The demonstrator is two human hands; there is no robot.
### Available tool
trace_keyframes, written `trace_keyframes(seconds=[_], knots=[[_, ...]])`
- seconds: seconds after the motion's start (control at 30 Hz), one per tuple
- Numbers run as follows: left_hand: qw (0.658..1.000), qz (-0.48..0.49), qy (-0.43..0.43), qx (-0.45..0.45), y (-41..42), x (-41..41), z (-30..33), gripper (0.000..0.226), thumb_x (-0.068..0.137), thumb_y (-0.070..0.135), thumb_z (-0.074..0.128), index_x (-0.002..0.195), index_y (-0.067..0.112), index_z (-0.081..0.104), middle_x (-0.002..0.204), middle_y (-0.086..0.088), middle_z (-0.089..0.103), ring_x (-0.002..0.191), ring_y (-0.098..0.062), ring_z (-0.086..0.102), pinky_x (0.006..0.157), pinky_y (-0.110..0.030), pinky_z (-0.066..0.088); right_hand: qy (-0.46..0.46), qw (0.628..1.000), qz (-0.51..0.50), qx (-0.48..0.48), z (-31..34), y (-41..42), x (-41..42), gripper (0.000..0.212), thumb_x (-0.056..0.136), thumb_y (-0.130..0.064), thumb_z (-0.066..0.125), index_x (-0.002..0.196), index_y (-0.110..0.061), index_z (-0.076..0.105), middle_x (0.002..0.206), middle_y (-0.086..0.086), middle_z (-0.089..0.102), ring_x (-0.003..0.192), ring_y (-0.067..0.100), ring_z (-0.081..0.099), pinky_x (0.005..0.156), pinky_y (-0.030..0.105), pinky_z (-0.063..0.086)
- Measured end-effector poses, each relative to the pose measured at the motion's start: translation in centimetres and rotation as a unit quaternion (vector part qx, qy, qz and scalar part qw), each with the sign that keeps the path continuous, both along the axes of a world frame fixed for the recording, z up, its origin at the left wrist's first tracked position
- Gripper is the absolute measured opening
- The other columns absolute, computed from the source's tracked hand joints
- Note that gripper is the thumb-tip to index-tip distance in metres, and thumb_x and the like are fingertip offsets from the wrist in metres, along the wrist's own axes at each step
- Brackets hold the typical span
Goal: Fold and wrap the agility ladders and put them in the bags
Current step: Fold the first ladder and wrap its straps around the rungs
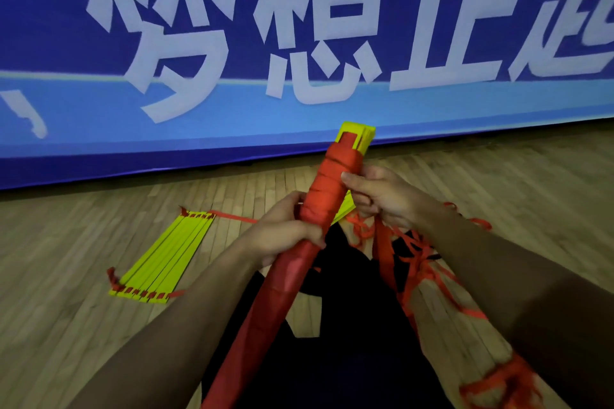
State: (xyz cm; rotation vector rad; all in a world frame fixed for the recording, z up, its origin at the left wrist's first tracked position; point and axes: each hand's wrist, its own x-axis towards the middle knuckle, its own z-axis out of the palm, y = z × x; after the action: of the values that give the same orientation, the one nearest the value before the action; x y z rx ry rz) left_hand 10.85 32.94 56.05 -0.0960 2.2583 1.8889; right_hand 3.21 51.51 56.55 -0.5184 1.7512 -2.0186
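Note:
A bundle of yellow ladder rungs wrapped in red strap (332, 186) stands tilted in front of me, its yellow end (357, 134) poking out at the top. My left hand (282, 229) grips the bundle at its middle. My right hand (378, 194) pinches the wrapped part just below the top. The bundle's lower half sits in a red bag (265, 305) that runs down toward me. A second agility ladder (166, 259), folded flat with yellow rungs and red strap, lies on the floor to the left.
Loose red straps (422, 262) tangle on the floor at the right, under my right forearm. A dark bag or cloth (339, 359) lies below the bundle. A blue banner with white characters (299, 43) stands along the wooden floor (66, 276) behind.

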Motion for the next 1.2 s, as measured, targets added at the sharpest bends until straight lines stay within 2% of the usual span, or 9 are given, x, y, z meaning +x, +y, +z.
trace_keyframes(seconds=[0.1, 0.3, 0.47, 0.57, 0.67, 0.8, 0.87, 1.03, 1.2], knots=[[0.997, -0.043, -0.05, 0.033, 0.5, 0.2, 0.0, 0.063, 0.064, 0.003, 0.074, 0.123, 0.009, 0.053, 0.083, -0.009, 0.066, 0.07, -0.019, 0.066, 0.064, -0.033, 0.055, -0.023, 0.999, 0.032, 0.008, 0.0, 0.3, 0.3, 0.021, 0.082, -0.035, 0.06, 0.077, -0.017, 0.051, 0.045, -0.002, 0.034, 0.033, 0.005, 0.027, 0.038, 0.017, 0.024], [0.902, 0.004, 0.132, -0.411, 1.0, 0.1, -1.8, 0.086, 0.06, 0.047, 0.084, 0.131, 0.024, 0.041, 0.109, -0.001, 0.064, 0.092, -0.02, 0.066, 0.081, -0.037, 0.056, 0.087, 0.989, -0.085, 0.084, -0.5, -0.5, 0.4, 0.017, 0.093, -0.026, 0.065, 0.08, -0.017, 0.059, 0.046, -0.007, 0.036, 0.038, 0.004, 0.03, 0.039, 0.021, 0.023], [0.992, 0.034, 0.034, -0.118, 0.2, -0.2, 0.1, 0.053, 0.051, 0.016, 0.073, 0.103, 0.008, 0.064, 0.087, -0.012, 0.071, 0.065, -0.023, 0.066, 0.061, -0.035, 0.055, 0.024, 0.999, -0.025, 0.007, -0.7, -0.5, 0.1, 0.023, 0.086, -0.035, 0.063, 0.092, -0.013, 0.055, 0.046, -0.001, 0.036, 0.034, 0.006, 0.028, 0.037, 0.019, 0.026], [0.996, -0.023, -0.047, 0.069, 0.7, 0.6, 0.6, 0.041, 0.062, 0.006, 0.067, 0.103, 0.002, 0.066, 0.093, -0.02, 0.069, 0.073, -0.03, 0.07, 0.066, -0.039, 0.057, -0.041, 0.999, 0.003, -0.024, -0.5, -0.6, 0.3, 0.025, 0.083, -0.039, 0.061, 0.084, -0.018, 0.048, 0.044, -0.003, 0.036, 0.032, 0.006, 0.028, 0.04, 0.019, 0.026], [0.996, -0.046, -0.004, -0.074, 0.9, 0.6, -0.3, 0.055, 0.071, 0.026, 0.083, 0.118, 0.016, 0.057, 0.101, -0.006, 0.071, 0.085, -0.018, 0.07, 0.084, -0.04, 0.055, -0.012, 0.998, -0.06, -0.005, -0.9, -1.1, 0.7, 0.025, 0.083, -0.039, 0.065, 0.081, -0.017, 0.052, 0.041, -0.005, 0.035, 0.031, 0.006, 0.027, 0.038, 0.018, 0.025], [0.917, -0.037, 0.084, -0.387, 1.0, 0.8, -1.1, 0.096, 0.062, 0.039, 0.088, 0.138, 0.024, 0.032, 0.109, 0.0, 0.065, 0.097, -0.019, 0.066, 0.084, -0.032, 0.054, 0.038, 0.988, -0.142, 0.047, -0.9, -1.7, 0.5, 0.024, 0.09, -0.034, 0.068, 0.078, -0.016, 0.056, 0.043, -0.007, 0.04, 0.033, 0.005, 0.031, 0.035, 0.019, 0.024], [0.93, -0.011, 0.095, -0.354, 0.6, 0.6, -1.0, 0.078, 0.06, 0.024, 0.085, 0.125, 0.02, 0.044, 0.096, -0.002, 0.067, 0.084, -0.02, 0.067, 0.074, -0.034, 0.057, 0.049, 0.989, -0.123, 0.062, -0.8, -1.4, 0.2, 0.025, 0.092, -0.034, 0.066, 0.08, -0.014, 0.056, 0.046, -0.004, 0.042, 0.034, 0.006, 0.033, 0.036, 0.02, 0.027], [1.0, -0.012, -0.013, 0.019, -0.5, 0.2, -0.5, 0.066, 0.058, -0.011, 0.076, 0.116, 0.014, 0.057, 0.095, -0.018, 0.069, 0.081, -0.027, 0.069, 0.072, -0.04, 0.058, -0.043, 0.999, -0.007, -0.024, -0.5, -0.2, 0.2, 0.022, 0.092, -0.032, 0.056, 0.084, -0.013, 0.05, 0.043, 0.001, 0.037, 0.029, 0.008, 0.029, 0.037, 0.017, 0.027], [0.971, -0.029, 0.048, -0.234, 0.5, 0.6, -2.2, 0.086, 0.063, 0.029, 0.091, 0.133, 0.02, 0.042, 0.108, 0.004, 0.065, 0.091, -0.005, 0.065, 0.078, -0.025, 0.054, -0.041, 0.998, -0.051, 0.013, -1.3, -0.7, 1.1, 0.023, 0.098, -0.019, 0.057, 0.079, -0.008, 0.053, 0.039, -0.002, 0.037, 0.029, 0.006, 0.028, 0.038, 0.017, 0.025]])
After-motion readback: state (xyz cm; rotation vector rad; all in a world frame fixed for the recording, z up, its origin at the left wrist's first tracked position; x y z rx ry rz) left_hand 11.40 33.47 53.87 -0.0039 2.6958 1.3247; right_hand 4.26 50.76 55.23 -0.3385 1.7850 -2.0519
